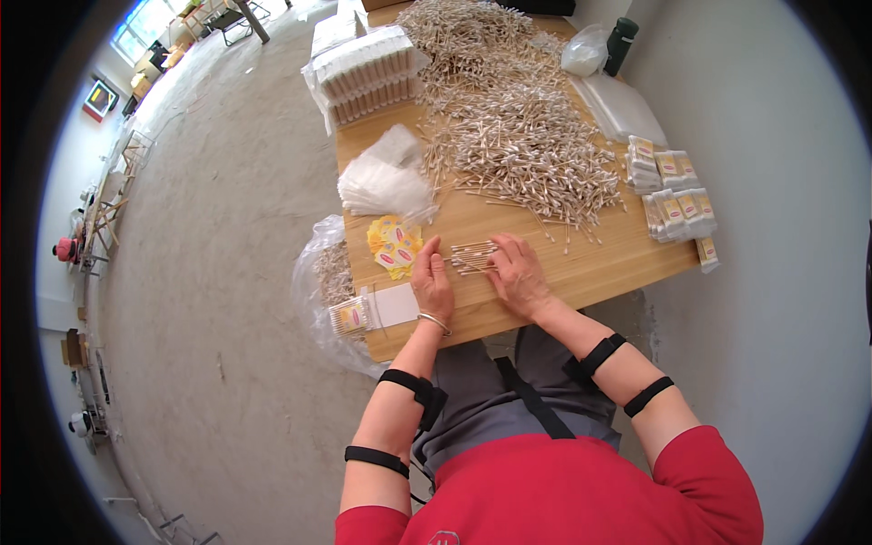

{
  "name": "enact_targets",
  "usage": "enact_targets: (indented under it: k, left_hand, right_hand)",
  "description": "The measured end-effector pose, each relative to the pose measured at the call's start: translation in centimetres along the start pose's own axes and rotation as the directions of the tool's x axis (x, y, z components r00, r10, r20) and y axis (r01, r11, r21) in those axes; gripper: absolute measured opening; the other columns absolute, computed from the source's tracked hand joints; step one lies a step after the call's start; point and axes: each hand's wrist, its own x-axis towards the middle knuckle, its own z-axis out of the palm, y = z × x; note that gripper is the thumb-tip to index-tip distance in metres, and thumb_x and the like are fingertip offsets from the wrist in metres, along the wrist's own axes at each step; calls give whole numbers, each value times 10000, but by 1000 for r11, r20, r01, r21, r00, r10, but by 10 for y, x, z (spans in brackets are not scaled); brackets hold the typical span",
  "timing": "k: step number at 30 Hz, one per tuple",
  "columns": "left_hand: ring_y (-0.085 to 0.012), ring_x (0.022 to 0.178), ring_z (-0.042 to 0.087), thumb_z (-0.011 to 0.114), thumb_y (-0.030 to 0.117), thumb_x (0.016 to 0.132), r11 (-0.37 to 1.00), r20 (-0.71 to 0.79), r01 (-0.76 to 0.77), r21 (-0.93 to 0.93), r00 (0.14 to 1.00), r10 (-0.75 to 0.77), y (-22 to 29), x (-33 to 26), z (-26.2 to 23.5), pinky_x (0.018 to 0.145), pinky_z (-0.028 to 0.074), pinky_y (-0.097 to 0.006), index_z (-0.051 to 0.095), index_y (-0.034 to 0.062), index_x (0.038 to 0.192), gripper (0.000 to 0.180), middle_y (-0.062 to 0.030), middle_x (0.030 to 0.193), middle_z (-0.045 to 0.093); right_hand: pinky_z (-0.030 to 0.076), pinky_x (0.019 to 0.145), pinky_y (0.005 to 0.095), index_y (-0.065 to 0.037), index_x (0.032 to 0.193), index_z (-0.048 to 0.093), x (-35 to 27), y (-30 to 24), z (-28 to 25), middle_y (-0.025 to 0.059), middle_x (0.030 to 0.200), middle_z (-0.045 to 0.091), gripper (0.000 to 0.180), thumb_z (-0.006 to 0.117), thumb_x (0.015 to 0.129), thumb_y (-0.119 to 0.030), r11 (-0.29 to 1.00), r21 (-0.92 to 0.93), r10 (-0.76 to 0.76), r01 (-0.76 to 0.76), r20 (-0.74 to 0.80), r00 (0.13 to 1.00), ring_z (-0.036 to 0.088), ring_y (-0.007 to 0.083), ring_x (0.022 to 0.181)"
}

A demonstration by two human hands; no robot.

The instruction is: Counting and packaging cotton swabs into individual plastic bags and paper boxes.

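Note:
A small row of cotton swabs [470, 258] lies flat on the wooden table between my two hands. My right hand [520, 277] has its fingers bent over the right ends of these swabs, gripping them. Upright at their left ends is my left hand [433, 282], fingers stretched and thumb a little apart, nothing visibly held in it. Just beyond it are scattered yellow-and-white label cards [396, 247]. A white card [396, 304] sits left of my left wrist, beside a filled swab packet [349, 316] at the table's left edge.
A large heap of loose swabs [527, 136] covers the table's far part. Clear plastic bags [386, 177] and stacked swab bundles [368, 73] stand at left. Packed swab packets [677, 204] line the right edge, near a dark bottle [620, 45]. A plastic sack [318, 272] hangs low left.

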Motion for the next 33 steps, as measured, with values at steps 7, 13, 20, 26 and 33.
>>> enact_targets:
  k: [7, 13, 20, 26, 33]
  left_hand:
    - [-211, 1028, 587, 442, 166, 978, 1000, 6, 7, 27, 1000, -8, 1, -1, -1, 910, 444, -310, 565, -23, 1191, 310, -135, 1107, 628]
    - [-214, 1026, 589, 442, 161, 976, 999, 11, -21, 33, 1000, 21, 1, 0, 0, 911, 445, -311, 567, -23, 1186, 306, -134, 1104, 630]
    - [-221, 1036, 591, 435, 152, 974, 998, 5, -19, 62, 1000, 19, 3, -1, -1, 913, 445, -312, 571, -20, 1181, 302, -143, 1101, 631]
    - [-220, 1039, 589, 436, 151, 972, 999, 5, -1, 45, 1000, 1, -1, -1, -4, 916, 444, -310, 570, -21, 1185, 305, -142, 1107, 631]
    - [-212, 1045, 583, 443, 157, 974, 999, 15, -10, 36, 1000, 9, 4, 0, -3, 921, 438, -307, 569, -26, 1185, 306, -138, 1112, 629]
  right_hand:
    - [395, 955, 401, -59, 949, 587, -3, 0, -15, 112, 1159, 521, 298, 731, 694, -113, 996, 46, 78, -77, -8, 997, 472, 297, 1129]
    - [415, 922, 392, -80, 982, 611, -4, -3, -8, 86, 1098, 537, 311, 732, 700, -133, 998, -3, 61, -61, 2, 998, 490, 284, 1074]
    - [436, 865, 378, -83, 861, 627, 5, 3, 0, 55, 1000, 561, 138, 684, 735, -94, 999, -8, -39, 39, 33, 999, 518, 257, 1006]
    - [441, 800, 373, -86, 838, 603, 7, 13, -3, 58, 928, 571, 95, 646, 755, -104, 999, 51, -11, 14, -64, 998, 531, 249, 917]
    - [443, 776, 347, -94, 826, 589, 3, 21, -14, 50, 839, 569, 82, 641, 764, -103, 999, 51, -8, 12, -85, 996, 545, 241, 863]
